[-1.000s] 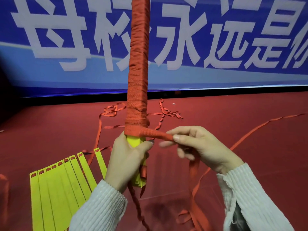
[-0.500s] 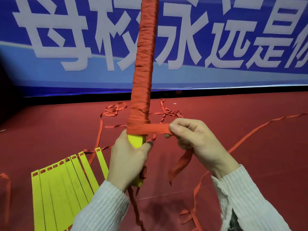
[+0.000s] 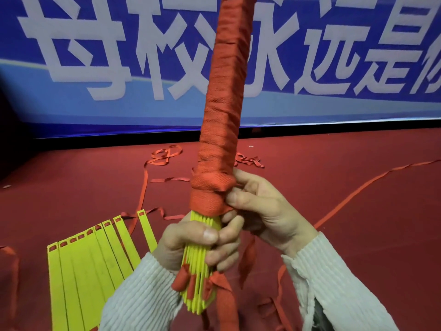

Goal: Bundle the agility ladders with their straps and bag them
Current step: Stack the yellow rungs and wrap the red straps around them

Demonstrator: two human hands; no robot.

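A bundle of yellow ladder rungs (image 3: 201, 271) stands upright in front of me, tilted a little to the right at the top. Red strap (image 3: 222, 103) is wound tightly around most of its length. My left hand (image 3: 191, 244) grips the bare yellow lower end. My right hand (image 3: 265, 209) pinches the strap against the right side of the bundle at the lowest turns. A loose tail of strap (image 3: 247, 261) hangs down below my right hand. A second ladder with yellow rungs (image 3: 95, 266) lies fanned on the floor at lower left.
Loose red straps (image 3: 164, 155) trail across the red floor (image 3: 358, 235), one long strap (image 3: 372, 185) running off to the right. A blue banner (image 3: 95, 68) with large white characters covers the wall behind.
My right hand has carried the strap around the bundle and moved in against its right side. The bundle has come closer and tilted further right, with another turn laid at the bottom.
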